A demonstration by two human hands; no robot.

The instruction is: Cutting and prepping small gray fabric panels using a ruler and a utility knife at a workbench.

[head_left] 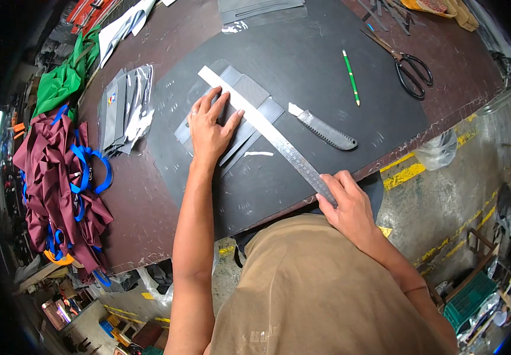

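L hand [210, 127] flat on grey pieces [249, 115], R hand [350, 204] (pinching, seemingly) at ruler [267, 131] end.

One steel ruler [267, 131]; one knife [325, 127]; one green pencil [351, 77]; one pair of scissors [406, 67].

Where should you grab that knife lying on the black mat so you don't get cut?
Probably by the long dark handle of the utility knife, near its rounded end at the lower right. The pale blade points up and left, toward the steel ruler, so come from the right, the side away from the blade. It lies flat and free, touching nothing else.
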